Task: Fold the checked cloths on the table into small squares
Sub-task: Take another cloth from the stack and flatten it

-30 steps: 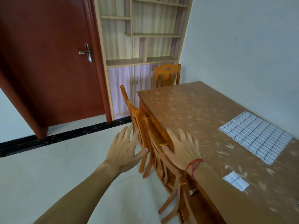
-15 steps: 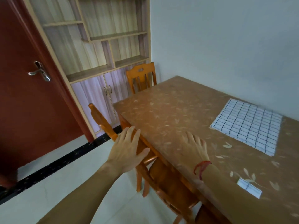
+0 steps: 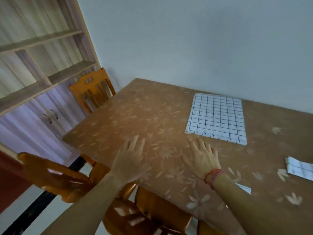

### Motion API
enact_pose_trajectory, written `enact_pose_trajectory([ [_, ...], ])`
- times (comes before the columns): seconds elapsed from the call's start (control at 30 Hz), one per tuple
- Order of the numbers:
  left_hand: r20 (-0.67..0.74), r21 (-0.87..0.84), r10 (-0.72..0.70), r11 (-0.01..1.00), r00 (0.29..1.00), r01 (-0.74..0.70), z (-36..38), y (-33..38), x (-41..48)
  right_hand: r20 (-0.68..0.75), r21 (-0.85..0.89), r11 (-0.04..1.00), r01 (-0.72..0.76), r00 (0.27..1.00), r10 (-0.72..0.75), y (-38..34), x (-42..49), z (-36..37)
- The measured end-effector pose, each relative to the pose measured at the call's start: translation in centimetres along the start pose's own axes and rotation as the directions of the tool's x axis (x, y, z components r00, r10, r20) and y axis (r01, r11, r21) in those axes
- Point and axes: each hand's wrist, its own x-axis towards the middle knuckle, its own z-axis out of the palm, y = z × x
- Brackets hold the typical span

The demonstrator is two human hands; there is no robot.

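Cloth comes first: the big checked cloth (image 3: 216,119) lies flat and all spread out by the far edge of the surface (image 3: 135,107), close to the wall (image 3: 203,39). It is not folded yet. A small checked cloth (image 3: 299,168) sits nearer the near edge. It looks folded into a little square already, though the picture cuts part of it off. Another bit of checked cloth (image 3: 243,188) peeks out from behind the right arm (image 3: 245,204), by the near edge. Too little of it shows to tell if it is folded. So I think some of the job is done, and the big one is left to do.

The right hand (image 3: 201,158) has its fingers spread apart and holds nothing. It is just beside the near corner of the big cloth, not on it. The left hand (image 3: 130,160) is spread wide too and holds nothing, over the surface near its left edge. I cannot tell if the hands touch the surface.

Half a second ago the left hand was out over the chair (image 3: 55,175), off the surface. Now it is over the surface. The right hand has come closer to the big cloth. The door handle no longer shows.
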Motion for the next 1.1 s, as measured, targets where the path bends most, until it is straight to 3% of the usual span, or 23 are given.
enact_pose_trajectory([
  [0.33,0.025,-0.053,0.279,0.959,0.960,-0.278,2.8,-2.3,11.2,-0.054,-0.040,0.947,-0.320,0.947,0.317,0.1,2.8,0.7],
  [0.53,0.047,-0.129,0.370,0.923,0.928,-0.362,4.3,-4.2,16.2,-0.028,-0.095,0.893,-0.439,0.898,0.439,-1.8,3.8,0.2],
  [0.73,0.072,-0.150,0.439,0.892,0.895,-0.426,6.1,-3.1,19.8,-0.016,-0.129,0.849,-0.513,0.857,0.516,-1.7,4.8,1.5],
  [1.1,0.129,-0.098,0.452,0.891,0.882,-0.443,9.8,0.5,25.6,0.082,-0.095,0.848,-0.521,0.845,0.529,3.0,10.0,6.3],
])
